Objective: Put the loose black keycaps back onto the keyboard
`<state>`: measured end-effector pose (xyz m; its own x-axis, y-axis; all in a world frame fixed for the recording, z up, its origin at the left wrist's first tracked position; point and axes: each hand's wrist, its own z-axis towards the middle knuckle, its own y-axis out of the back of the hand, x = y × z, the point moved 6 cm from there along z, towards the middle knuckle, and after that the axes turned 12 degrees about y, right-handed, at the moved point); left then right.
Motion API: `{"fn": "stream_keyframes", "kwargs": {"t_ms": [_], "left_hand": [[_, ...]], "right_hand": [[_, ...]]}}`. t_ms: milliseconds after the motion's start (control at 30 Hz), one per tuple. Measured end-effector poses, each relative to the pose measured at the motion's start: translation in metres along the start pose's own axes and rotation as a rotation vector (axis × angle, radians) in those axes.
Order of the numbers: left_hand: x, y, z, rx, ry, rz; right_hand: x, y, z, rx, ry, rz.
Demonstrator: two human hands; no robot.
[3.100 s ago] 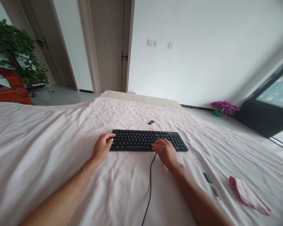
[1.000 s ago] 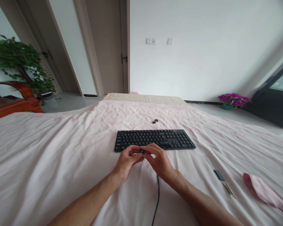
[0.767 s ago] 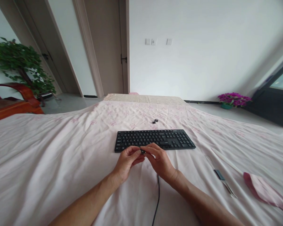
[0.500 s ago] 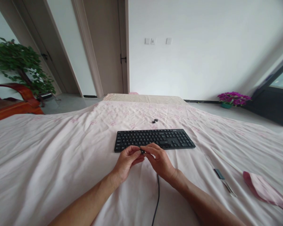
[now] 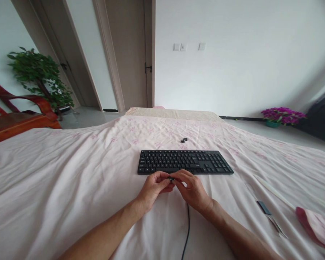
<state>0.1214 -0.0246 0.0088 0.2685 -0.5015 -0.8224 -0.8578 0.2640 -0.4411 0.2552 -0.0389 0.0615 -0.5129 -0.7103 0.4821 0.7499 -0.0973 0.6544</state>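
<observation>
My left hand point(image 5: 155, 188) and my right hand point(image 5: 191, 188) meet at the near edge of a black keyboard point(image 5: 206, 164). Between their fingertips is a small black piece that looks like a keycap point(image 5: 171, 179), mostly covered by the fingers. Both hands are closed in a pinch on it. The keyboard lies flat, its front edge partly hidden behind my fingers. Just beyond it, two loose black keycaps point(image 5: 183, 140) rest on the cloth.
A pale flowered cloth point(image 5: 97, 180) covers the surface. The keyboard's cable point(image 5: 188, 231) runs toward me between my forearms. To the right lie a dark-handled tool with metal prongs point(image 5: 271, 216), a pale stick point(image 5: 273, 191) and a pink cloth point(image 5: 315, 224).
The view has turned slightly left, so everything sits farther right in the picture. My hands keep their pinch on the small black piece and appear slightly lower, nearer to me.
</observation>
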Motion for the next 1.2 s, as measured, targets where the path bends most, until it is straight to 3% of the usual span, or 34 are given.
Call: {"fn": "stream_keyframes", "kwargs": {"t_ms": [500,633,800,867,967,1200], "left_hand": [[0.0,0.001,0.002,-0.027,0.023,0.014],[-0.001,0.001,0.001,-0.048,-0.02,0.05],[-0.012,0.001,-0.003,-0.113,-0.19,0.218],[-0.018,0.001,-0.007,-0.157,-0.253,0.305],[-0.021,-0.001,-0.009,-0.174,-0.26,0.351],[-0.018,0.003,-0.008,-0.17,-0.217,0.222]], "right_hand": [[-0.003,0.0,-0.003,0.042,0.025,-0.064],[-0.007,-0.002,-0.003,0.029,-0.056,-0.029],[-0.024,-0.017,-0.011,0.026,-0.488,0.401],[-0.023,-0.024,-0.013,0.025,-0.593,0.578],[-0.019,-0.024,-0.012,-0.02,-0.629,0.707],[-0.012,-0.022,-0.009,-0.142,-0.588,0.848]]}}
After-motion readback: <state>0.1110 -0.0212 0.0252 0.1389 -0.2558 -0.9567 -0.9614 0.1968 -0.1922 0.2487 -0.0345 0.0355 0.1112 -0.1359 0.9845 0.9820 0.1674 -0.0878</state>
